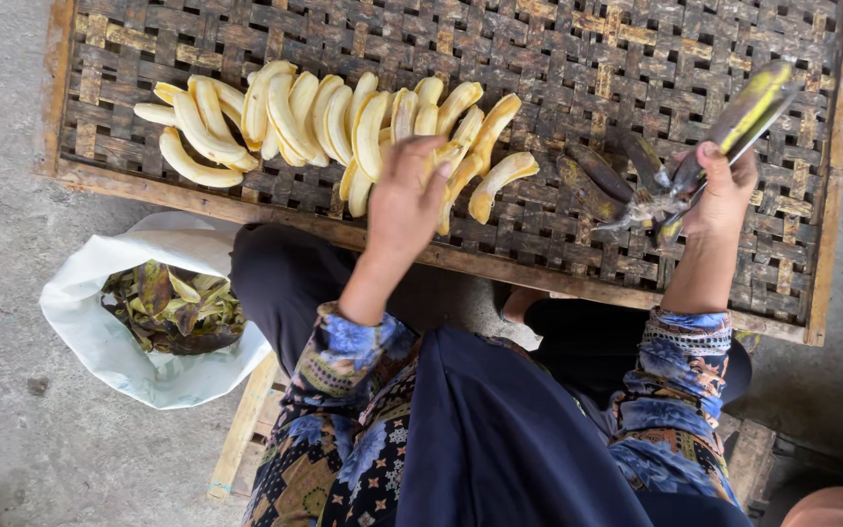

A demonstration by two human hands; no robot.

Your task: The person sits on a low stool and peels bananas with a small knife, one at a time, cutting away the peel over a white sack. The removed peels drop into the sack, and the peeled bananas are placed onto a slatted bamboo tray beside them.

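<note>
Many peeled bananas [324, 122] beside left hand [407, 200]

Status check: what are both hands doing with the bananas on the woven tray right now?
Left hand setting a peeled banana into the row on the woven tray. Right hand gripping dark banana peels. Nothing in the way.

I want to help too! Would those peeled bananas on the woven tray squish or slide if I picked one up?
Probably soft: the peeled bananas are bare and pale, so a hard squeeze might dent them. Likely a bit slippery without skin. Curved and resting on the woven tray, they shouldn't roll far.
</note>
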